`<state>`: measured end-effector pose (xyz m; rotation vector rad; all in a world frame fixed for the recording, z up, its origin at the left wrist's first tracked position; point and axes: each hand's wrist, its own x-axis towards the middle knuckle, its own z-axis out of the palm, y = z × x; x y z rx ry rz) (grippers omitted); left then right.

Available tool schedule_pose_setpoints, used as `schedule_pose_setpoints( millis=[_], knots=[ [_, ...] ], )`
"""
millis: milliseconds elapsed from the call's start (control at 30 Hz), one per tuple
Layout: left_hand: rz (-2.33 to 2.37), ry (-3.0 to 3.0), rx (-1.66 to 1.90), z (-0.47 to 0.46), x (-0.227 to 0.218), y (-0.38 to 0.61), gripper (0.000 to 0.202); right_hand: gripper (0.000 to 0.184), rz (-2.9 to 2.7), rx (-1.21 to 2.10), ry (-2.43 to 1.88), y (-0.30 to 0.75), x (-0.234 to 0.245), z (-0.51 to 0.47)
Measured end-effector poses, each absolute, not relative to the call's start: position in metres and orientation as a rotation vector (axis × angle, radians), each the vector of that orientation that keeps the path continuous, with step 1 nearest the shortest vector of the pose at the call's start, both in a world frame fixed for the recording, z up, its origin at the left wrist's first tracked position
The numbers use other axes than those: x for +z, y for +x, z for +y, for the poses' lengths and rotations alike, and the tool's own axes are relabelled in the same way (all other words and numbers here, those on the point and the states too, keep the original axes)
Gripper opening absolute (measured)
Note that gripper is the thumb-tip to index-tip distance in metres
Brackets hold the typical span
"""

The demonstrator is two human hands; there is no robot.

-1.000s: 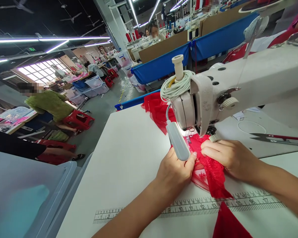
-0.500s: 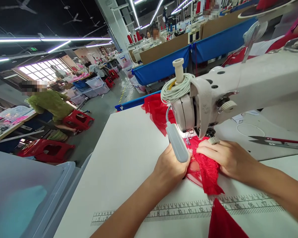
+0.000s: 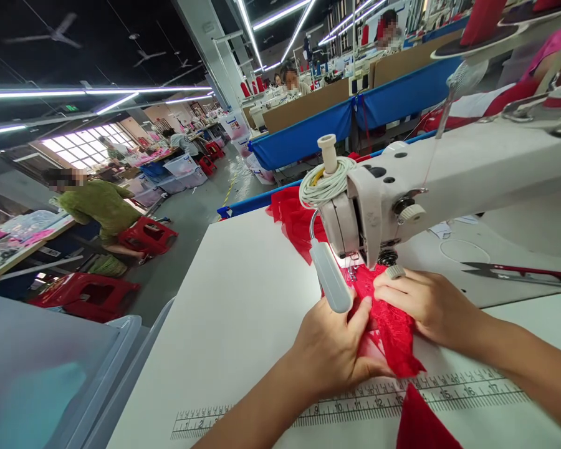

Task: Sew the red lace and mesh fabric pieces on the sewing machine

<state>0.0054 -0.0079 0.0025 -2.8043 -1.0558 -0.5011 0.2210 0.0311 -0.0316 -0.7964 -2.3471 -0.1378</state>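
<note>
Both of my hands lie flat on the white table (image 3: 243,299), the largest thing under them, which runs out to the left of my left hand and carries a printed ruler strip (image 3: 355,402) just nearer to me than my wrists. Above and beyond my knuckles stands the sewing machine (image 3: 449,181), its arm running off to the right past my right hand, with a coil of pale cord (image 3: 325,187) on its top and a small grey lamp (image 3: 330,277) hanging down just over my left fingers. Between my hands lies the red lace fabric (image 3: 393,330), reaching up under the machine's foot and trailing down toward me across the ruler. My left hand (image 3: 331,352) is spread and presses its left edge; my right hand (image 3: 427,305) lies open on its right side, fingers pointing at the needle. Neither hand grips anything. Scissors (image 3: 518,273) lie well to the right of my right hand.
</note>
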Motion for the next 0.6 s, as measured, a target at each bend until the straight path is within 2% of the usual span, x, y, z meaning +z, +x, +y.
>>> schedule_pose_setpoints(
  millis=[100, 600],
  knots=[
    [-1.053, -2.769, -0.560, -0.011, 0.002, 0.007, 0.101, 0.034, -2.356, -0.151, -0.786, 0.221, -0.028, 0.031],
    [-1.057, -2.772, -0.565, -0.013, 0.008, 0.009, 0.093, 0.037, -2.390, -0.190, -0.785, 0.223, -0.018, 0.032]
  ],
)
